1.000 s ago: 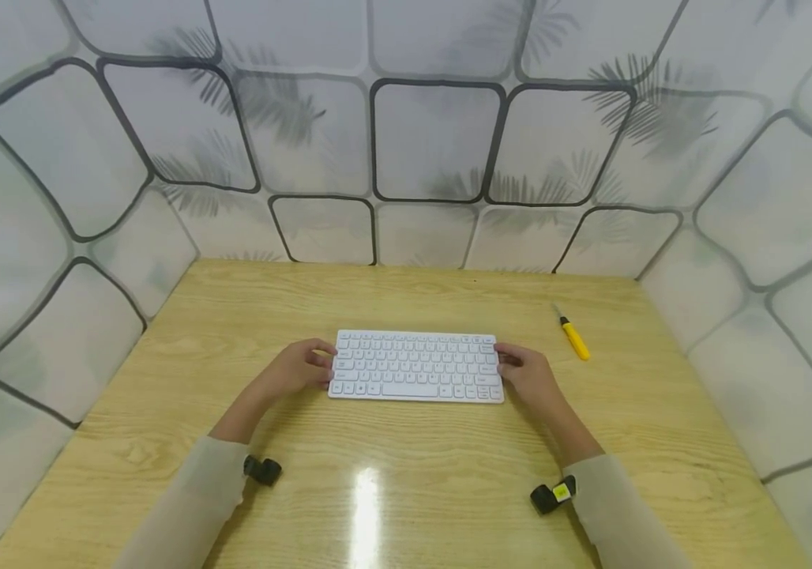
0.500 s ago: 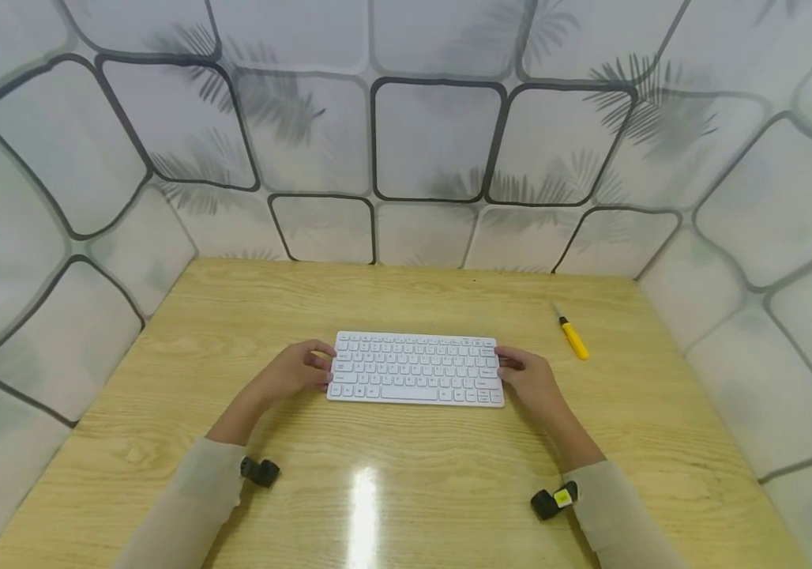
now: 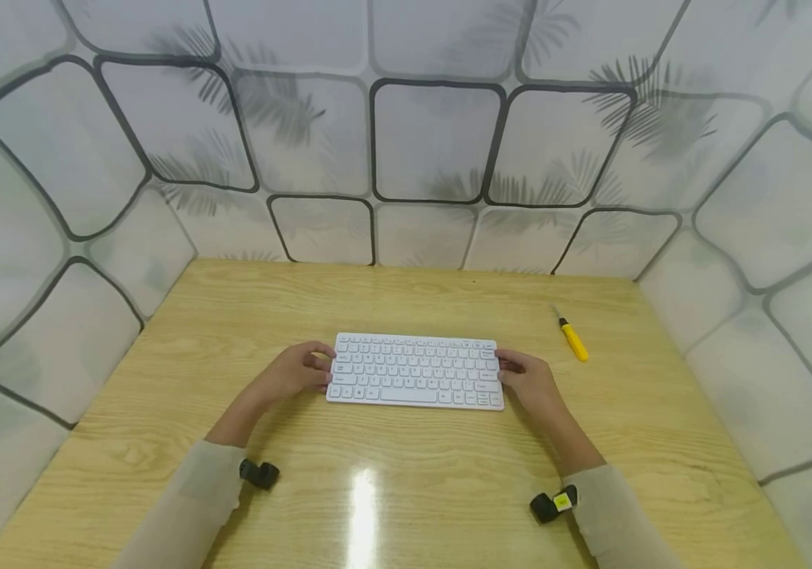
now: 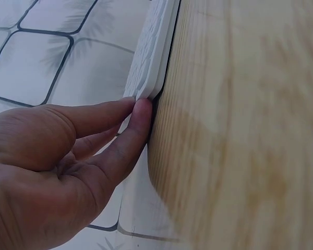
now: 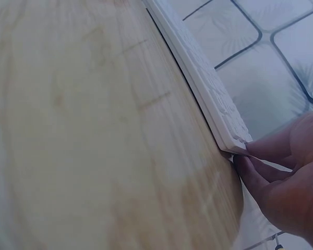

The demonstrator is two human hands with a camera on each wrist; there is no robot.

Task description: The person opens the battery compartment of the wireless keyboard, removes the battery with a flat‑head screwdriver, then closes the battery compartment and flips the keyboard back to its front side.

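Note:
A white compact keyboard (image 3: 416,370) lies at the middle of the wooden table in the head view, keys up and space bar toward me. My left hand (image 3: 292,370) pinches its left end between thumb and fingers. At its right end, my right hand (image 3: 530,381) holds the edge in the same way. In the left wrist view the thumb and a fingertip meet at the keyboard's corner (image 4: 154,67), close to the tabletop. The right wrist view has the fingers (image 5: 250,174) at the other end, with a thin dark line under the keyboard (image 5: 208,99).
A yellow-handled screwdriver (image 3: 573,340) lies beyond my right hand, its thin shaft pointing away. Patterned panels (image 3: 434,142) enclose the wooden table (image 3: 406,300) at the back and both sides. Black wrist cameras (image 3: 260,474) sit at both cuffs.
The keyboard has shifted very slightly toward me, with both hands moving along at its ends. The screwdriver has stayed in place.

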